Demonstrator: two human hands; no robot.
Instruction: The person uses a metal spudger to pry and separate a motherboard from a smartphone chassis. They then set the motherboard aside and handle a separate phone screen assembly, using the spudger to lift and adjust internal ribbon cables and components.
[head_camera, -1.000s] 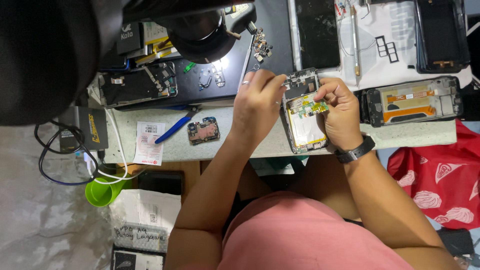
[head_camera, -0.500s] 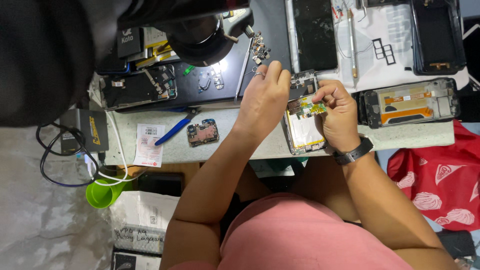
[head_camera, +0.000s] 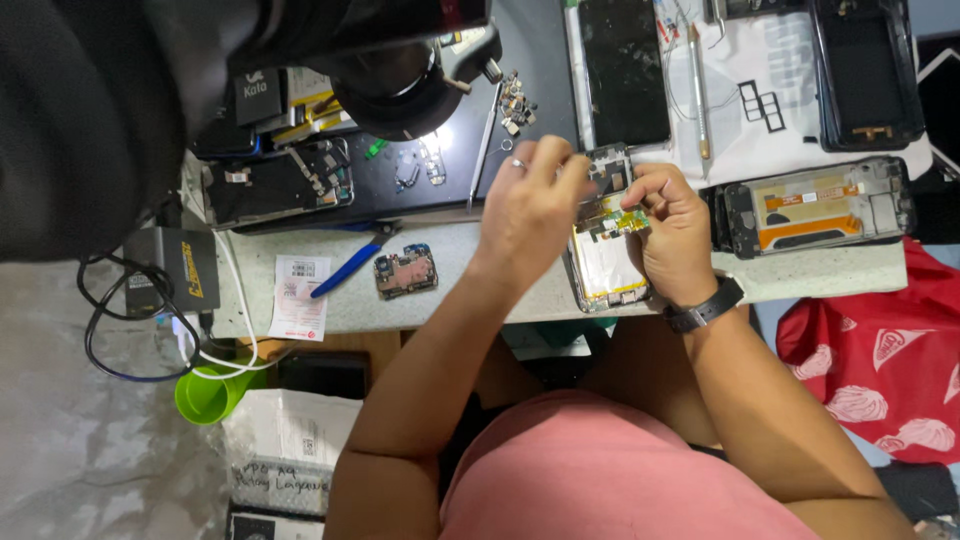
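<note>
Workbench (head_camera: 820, 275): pale top, crowded, seen from above with the person's arms reaching in from below. Dark mat (head_camera: 540, 60) on its far side carries a black phone panel (head_camera: 625, 70) and a scatter of small parts.

Opened phone (head_camera: 605, 240), back cover off, lies at the near bench edge between both hands, long axis running away from the person. Pale battery area and a yellow flex strip are exposed.

Right hand (head_camera: 675, 230), dark watch on the wrist, is curled against the phone's right edge, thumb over the yellow strip; it grips the frame.

Left hand (head_camera: 530, 205), ring on one finger, sits over the phone's upper left; fingertips bunched together at the top end. What they pinch, if anything, cannot be made out.

Second stripped phone frame (head_camera: 815, 205) lies just right of the right hand. Loose circuit board (head_camera: 405, 270) and blue-handled cutters (head_camera: 350, 262) lie well left of the left hand.
</note>
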